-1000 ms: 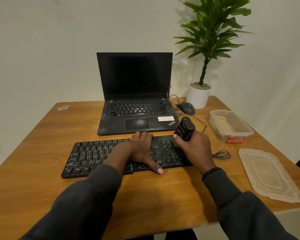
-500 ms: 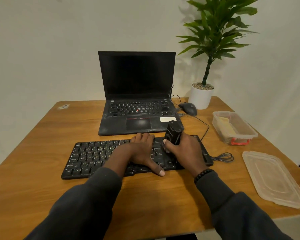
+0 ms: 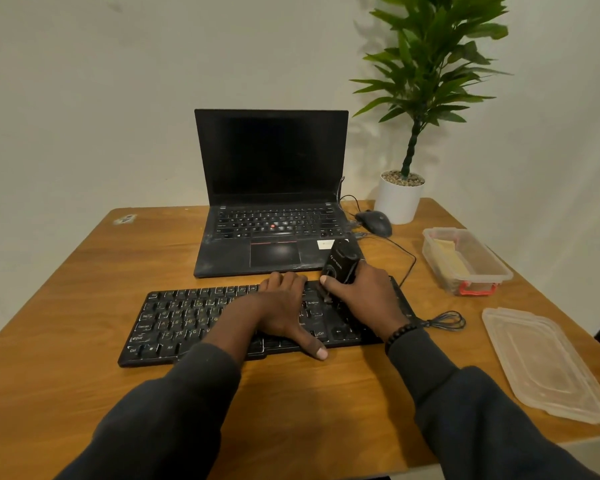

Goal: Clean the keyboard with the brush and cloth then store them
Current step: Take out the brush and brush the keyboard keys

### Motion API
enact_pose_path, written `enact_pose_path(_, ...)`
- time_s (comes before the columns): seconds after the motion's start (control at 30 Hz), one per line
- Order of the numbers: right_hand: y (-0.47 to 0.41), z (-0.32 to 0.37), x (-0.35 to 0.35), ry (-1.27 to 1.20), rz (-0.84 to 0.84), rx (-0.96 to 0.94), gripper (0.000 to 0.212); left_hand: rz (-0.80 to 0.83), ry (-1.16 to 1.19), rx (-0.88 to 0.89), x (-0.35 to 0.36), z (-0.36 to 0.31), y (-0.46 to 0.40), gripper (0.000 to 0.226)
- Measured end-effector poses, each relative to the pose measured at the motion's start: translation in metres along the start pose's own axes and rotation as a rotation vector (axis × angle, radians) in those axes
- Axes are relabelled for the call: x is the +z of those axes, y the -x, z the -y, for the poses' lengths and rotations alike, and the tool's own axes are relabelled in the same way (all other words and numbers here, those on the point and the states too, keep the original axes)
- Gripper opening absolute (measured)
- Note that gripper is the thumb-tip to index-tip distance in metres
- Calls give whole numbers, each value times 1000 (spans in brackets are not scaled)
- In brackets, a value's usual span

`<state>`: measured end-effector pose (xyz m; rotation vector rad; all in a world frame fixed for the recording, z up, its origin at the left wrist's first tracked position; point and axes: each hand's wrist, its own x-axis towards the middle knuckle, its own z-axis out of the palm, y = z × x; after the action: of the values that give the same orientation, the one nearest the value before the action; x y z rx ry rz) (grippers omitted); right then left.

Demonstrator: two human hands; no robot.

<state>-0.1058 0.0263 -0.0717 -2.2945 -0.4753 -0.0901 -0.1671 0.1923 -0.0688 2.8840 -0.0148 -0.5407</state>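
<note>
A black keyboard (image 3: 187,320) lies across the middle of the wooden table (image 3: 66,271). My left hand (image 3: 284,306) rests flat on its right-centre keys, thumb stretched over the front edge. My right hand (image 3: 364,296) grips a black brush (image 3: 340,261) upright and holds its lower end down on the keys at the keyboard's right part; the bristles are hidden behind my fingers. A yellowish cloth (image 3: 447,258) lies inside the clear plastic box (image 3: 492,271) at the right.
An open black laptop (image 3: 271,202) stands just behind the keyboard. A mouse (image 3: 374,221) and a white potted plant (image 3: 399,199) sit at the back right. The box's clear lid (image 3: 541,362) lies near the right edge. A coiled cable (image 3: 444,320) trails from the keyboard.
My right hand has moved the brush leftward along the keyboard, from its far right end toward my left hand. My left hand has stayed in place on the keys.
</note>
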Motion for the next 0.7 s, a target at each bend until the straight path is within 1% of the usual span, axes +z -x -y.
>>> enact_pose_path(0.07, -2, -2, -1, 119, -76, -11, 32, 5, -4, -1, -1, -1, 0, 143)
enact_pose_path(0.13, -7, -6, -8, 90, -138, 19, 34, 5, -4, -2, -1, -1, 1, 142)
enact_pose_path(0.2, -9, -8, -11, -31, -70, 18, 38, 6, -7, -1, -1, -1, 1, 142)
enact_pose_path(0.27, -6, -10, -10, -50, 49, -20, 39, 13, -10, 2, -2, -1, 0, 142)
enact_pose_path(0.3, -7, -12, -11, -30, 79, -32, 40, 16, -13, 5, -2, -1, 0, 142)
enact_pose_path(0.4, -20, -20, -26, 112, 87, -50, 40, 8, -6, 8, -1, 0, 0, 142)
enact_pose_path(0.47, -29, -26, -37, 184, 47, -60, 40, 1, -6, 9, -1, 1, 1, 142)
enact_pose_path(0.57, -26, -26, -33, 93, 33, -63, 43, 1, -15, 12, 0, 0, 0, 142)
enact_pose_path(0.7, -18, -16, -14, -16, 134, -61, 46, 10, -13, 4, -1, 0, 0, 142)
